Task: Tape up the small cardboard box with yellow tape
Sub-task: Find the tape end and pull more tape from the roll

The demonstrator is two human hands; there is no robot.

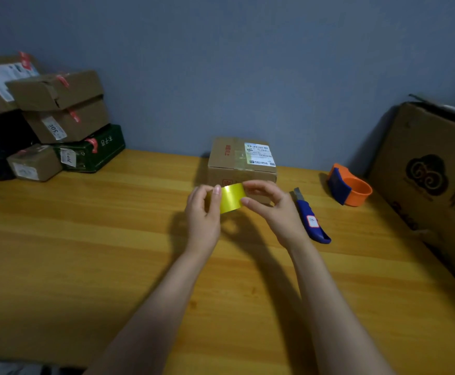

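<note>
A small cardboard box (241,161) with a white shipping label stands at the back middle of the wooden table (85,253), against the wall. Just in front of it, above the table, both my hands hold a roll of yellow tape (231,197). My left hand (203,212) grips the roll's left side, thumb on its face. My right hand (271,209) pinches the right side, fingers curled over the top edge. Part of the roll is hidden behind my fingers.
A blue utility knife (311,219) lies right of my right hand. An orange and blue tape dispenser (349,189) sits farther right. A large cardboard box (434,180) leans at the right edge. Several stacked parcels (58,117) fill the back left corner.
</note>
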